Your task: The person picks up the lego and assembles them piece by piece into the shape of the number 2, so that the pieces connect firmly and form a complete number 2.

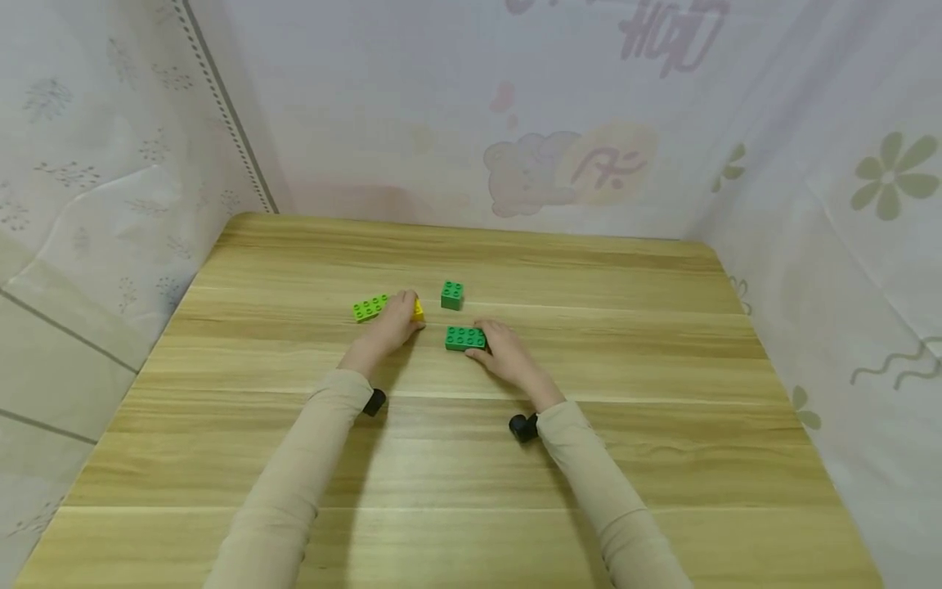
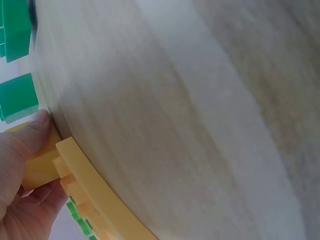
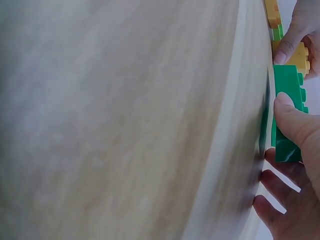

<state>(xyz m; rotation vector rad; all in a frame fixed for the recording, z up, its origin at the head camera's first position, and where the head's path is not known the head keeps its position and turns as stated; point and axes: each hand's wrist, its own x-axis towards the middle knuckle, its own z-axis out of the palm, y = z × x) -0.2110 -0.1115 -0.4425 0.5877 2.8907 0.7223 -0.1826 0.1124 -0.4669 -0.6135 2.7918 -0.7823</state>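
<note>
The left hand (image 1: 393, 323) pinches a yellow block (image 2: 42, 169). The right hand (image 1: 508, 356) grips one end of a long green block (image 1: 464, 339). Close beside the left hand lie another yellow block (image 2: 102, 188) and a light green block (image 1: 370, 308); a small green block (image 1: 452, 295) stands farther back on the table (image 1: 456, 466). A sideways move of the left hand might push its neighbours; being held only at one end, the long green block could turn.

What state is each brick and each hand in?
Left hand: holding a yellow brick
Right hand: holding the long green brick
Yellow brick: held, studs up
Long green brick: held, studs up
Other yellow brick: unheld, studs up
Lime brick: unheld, studs up
Small green brick: unheld, studs up
</note>
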